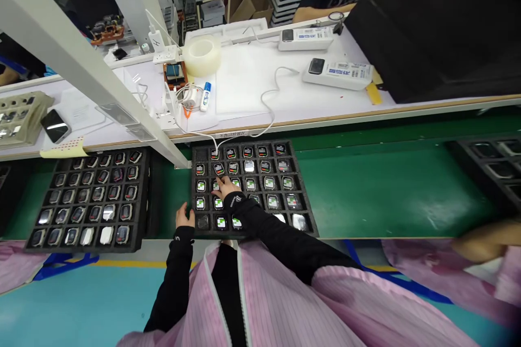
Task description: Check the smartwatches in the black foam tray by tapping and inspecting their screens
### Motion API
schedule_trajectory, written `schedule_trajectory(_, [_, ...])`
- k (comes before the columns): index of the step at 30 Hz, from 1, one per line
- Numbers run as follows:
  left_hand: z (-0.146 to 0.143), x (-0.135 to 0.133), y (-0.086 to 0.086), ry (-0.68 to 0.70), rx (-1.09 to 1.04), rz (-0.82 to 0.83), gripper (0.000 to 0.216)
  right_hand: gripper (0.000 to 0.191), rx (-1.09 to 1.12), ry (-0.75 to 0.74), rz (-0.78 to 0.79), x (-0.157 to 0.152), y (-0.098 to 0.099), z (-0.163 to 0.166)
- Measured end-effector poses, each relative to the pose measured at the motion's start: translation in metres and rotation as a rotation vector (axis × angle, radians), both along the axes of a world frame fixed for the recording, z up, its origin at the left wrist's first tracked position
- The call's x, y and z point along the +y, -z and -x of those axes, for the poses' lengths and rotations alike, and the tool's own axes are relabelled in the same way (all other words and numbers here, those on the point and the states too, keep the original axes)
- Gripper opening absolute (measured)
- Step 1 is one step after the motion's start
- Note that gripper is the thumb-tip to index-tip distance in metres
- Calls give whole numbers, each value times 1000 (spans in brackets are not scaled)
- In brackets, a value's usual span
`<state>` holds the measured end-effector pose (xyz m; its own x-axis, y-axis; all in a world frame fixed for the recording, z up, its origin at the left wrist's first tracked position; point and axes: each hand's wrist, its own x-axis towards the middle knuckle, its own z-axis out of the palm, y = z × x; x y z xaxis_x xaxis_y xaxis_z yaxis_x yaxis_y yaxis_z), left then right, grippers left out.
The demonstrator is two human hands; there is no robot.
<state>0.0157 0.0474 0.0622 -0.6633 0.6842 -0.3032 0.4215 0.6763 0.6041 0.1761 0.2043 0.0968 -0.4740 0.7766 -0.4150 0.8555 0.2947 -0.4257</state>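
Pink smock (293, 303) filled the foreground, two hands at a dark tray (306, 203)

Striped cloth spread below black sleeves (285, 230), which reached up to the tray on a green worktop (366, 184). The right hand (228, 188) bent over the grid, its fingertips at one square watch (215, 185) in the third row from the top, second compartment from the left; whether they pinched it or only touched it could not be told. The left hand (185, 216) was just beside the tray's left edge, loosely curved, thumb apart from the fingers. Neighbouring watches (272, 201) lay face up, several with green-and-white screens. A white cable (216, 146) dropped from the shelf (317, 105) to the tray's top row. Another tray (142, 195) of watches sat to the left. On the shelf lay a roll of tape (201, 55) and a blue-capped tube (205, 96); two white devices (337, 74) rested farther right.
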Motion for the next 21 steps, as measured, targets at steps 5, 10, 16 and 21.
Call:
schedule_trajectory(5, [1,37,5,42,9,16,42,54,93,-21,-86,7,-2,-26])
schedule_trajectory(10, [-5,64,1,113,19,-9,50,59,210,-49,-143,18,9,-42])
schedule_trajectory(16, [-14,86,-4,177,48,-40,62,62,293,-47,-207,25,27,-31])
schedule_trajectory(21, [-21,99,-7,217,90,-29,64,63,259,-133,-204,24,32,-22])
